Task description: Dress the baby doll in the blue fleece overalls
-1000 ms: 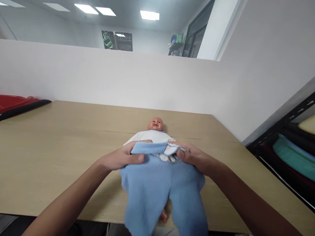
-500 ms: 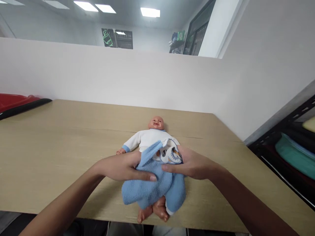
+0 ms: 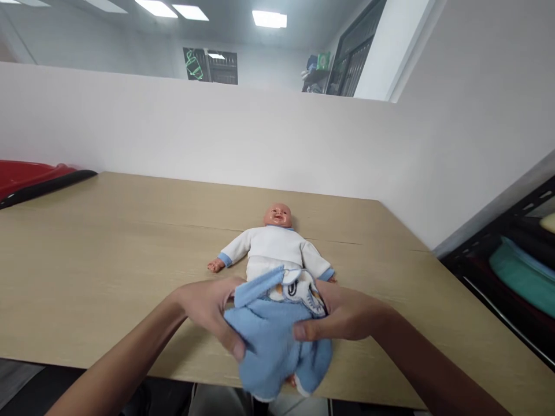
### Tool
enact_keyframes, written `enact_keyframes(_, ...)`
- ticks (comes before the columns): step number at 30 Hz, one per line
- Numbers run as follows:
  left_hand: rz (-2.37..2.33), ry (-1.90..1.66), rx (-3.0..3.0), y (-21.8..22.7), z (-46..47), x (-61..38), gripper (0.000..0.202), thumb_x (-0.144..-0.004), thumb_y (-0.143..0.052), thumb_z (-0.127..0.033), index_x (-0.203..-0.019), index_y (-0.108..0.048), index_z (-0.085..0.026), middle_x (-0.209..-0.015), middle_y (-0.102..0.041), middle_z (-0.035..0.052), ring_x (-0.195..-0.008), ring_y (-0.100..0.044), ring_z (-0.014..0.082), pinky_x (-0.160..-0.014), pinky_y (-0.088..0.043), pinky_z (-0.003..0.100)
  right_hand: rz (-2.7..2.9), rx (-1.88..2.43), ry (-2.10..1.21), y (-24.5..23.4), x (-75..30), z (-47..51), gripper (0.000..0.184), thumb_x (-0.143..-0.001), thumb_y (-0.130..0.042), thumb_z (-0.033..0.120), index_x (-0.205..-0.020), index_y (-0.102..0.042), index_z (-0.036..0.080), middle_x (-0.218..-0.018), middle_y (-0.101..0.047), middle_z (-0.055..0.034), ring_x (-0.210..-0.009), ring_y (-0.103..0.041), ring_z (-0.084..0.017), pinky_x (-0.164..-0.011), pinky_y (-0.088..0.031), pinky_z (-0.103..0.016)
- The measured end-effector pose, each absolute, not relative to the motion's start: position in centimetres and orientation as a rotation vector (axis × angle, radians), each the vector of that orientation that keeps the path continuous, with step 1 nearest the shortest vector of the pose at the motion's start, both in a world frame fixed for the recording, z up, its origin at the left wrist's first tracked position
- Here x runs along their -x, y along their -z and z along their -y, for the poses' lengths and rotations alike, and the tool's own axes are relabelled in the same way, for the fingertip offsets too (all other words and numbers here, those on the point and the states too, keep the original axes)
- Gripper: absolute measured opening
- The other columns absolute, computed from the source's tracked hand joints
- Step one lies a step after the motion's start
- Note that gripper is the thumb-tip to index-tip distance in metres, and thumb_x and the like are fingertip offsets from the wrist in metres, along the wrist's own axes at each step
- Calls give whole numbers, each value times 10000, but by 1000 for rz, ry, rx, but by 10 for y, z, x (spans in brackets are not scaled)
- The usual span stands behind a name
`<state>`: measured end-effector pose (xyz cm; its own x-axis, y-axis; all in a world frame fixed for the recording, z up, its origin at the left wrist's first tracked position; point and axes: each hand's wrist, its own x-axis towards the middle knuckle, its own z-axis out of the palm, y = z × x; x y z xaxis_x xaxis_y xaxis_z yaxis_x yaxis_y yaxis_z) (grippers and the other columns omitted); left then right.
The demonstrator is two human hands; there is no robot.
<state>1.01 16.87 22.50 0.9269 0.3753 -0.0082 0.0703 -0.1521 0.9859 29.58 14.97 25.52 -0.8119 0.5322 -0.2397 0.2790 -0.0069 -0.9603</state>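
Gripping blue trousers (image 3: 273,341), left hand (image 3: 212,306) and right hand (image 3: 342,315) have slid lower (shirt (image 3: 273,248) uncovered).

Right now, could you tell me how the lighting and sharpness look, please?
In the head view, the ceiling lights blow out to white, the table is evenly lit without glare, the doll is sharp, and the blue garment gripped by the left hand and right hand looks softly smeared.

both forearms reach forward, left hand (image 3: 212,309) and right hand (image 3: 342,315) curled inward, fingers clenched.
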Motion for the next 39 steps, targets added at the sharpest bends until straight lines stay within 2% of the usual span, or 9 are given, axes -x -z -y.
enact_keyframes(4, -459, -479, -1664, -214, -159, -16, 373, -934, -725, -522, -1191, -734, -252, -1125, -787, 71, -1050, -743, 272, -948, -618, 437, 1880, 922, -1916, -240, -290, -149, 553, -909, -750, 588, -1356, -687, 269, -1318, -752, -54, -1288, -673, -299, -1117, -524, -448)
enact_keyframes(13, -745, -396, -1562, -191, -136, -20, 591, -969, -621, -657, -1385, -637, -237, -1386, -686, 81, -1265, -615, 288, -1112, -497, 453, 1683, 1259, -1871, -226, -287, -140, 642, -854, -743, 711, -1280, -716, 231, -1291, -764, -89, -1277, -672, -336, -1129, -514, -468)
enact_keyframes(17, -587, -479, -1411, -177, -118, -16, 856, -796, -700, -822, -1391, -643, -210, -1373, -684, 117, -1250, -616, 345, -1076, -505, 471, 1443, 1005, -1981, -226, -285, -132, 762, -802, -843, 627, -1406, -641, 209, -1262, -771, -110, -1248, -696, -303, -1109, -537, -426)
enact_keyframes(19, -472, -543, -1280, -173, -111, -18, 954, -680, -850, -761, -1414, -627, -194, -1340, -702, 138, -1208, -654, 362, -1070, -506, 493, 1581, 850, -2094, -232, -283, -129, 905, -694, -948, 545, -1463, -606, 211, -1258, -772, -99, -1238, -700, -312, -1123, -528, -442)
enact_keyframes(22, -484, -657, -1203, -170, -102, -22, 776, -760, -876, -620, -1367, -674, -181, -1269, -742, 139, -1156, -689, 339, -1093, -485, 507, 1941, 842, -2082, -243, -282, -122, 1033, -552, -1032, 434, -1474, -620, 218, -1307, -754, -71, -1317, -650, -326, -1219, -430, -433)
enact_keyframes(25, -598, -777, -1212, -170, -96, -23, 624, -880, -762, -630, -1339, -703, -211, -1300, -742, 121, -1225, -653, 330, -1150, -434, 517, 2055, 905, -1940, -246, -284, -112, 965, -673, -969, 466, -1525, -576, 239, -1421, -700, -75, -1382, -599, -313, -1244, -395, -415)
enact_keyframes(30, -666, -714, -1105, -167, -85, -25, 666, -914, -701, -656, -1416, -654, -220, -1413, -687, 134, -1327, -606, 344, -1207, -387, 538, 1924, 1016, -1789, -230, -284, -95, 676, -934, -730, 531, -1528, -568, 253, -1468, -675, -91, -1352, -628, -290, -1198, -460, -427)
enact_keyframes(36, -398, -585, -1174, -163, -76, -33, 1062, -598, -879, -770, -1452, -605, -201, -1354, -697, 155, -1319, -616, 418, -1130, -472, 534, 1684, 1487, -1603, -221, -259, -70, 581, -930, -689, 571, -1413, -678, 248, -1399, -732, -73, -1314, -665, -292, -1157, -508, -381)
enact_keyframes(39, -467, -560, -1295, -165, -73, -30, 1013, -584, -924, -703, -1416, -625, -210, -1257, -732, 122, -1250, -659, 406, -1054, -537, 511, 1706, 1458, -1622, -222, -251, -64, 514, -927, -693, 496, -1379, -701, 253, -1371, -750, -60, -1283, -687, -263, -1126, -528, -339)
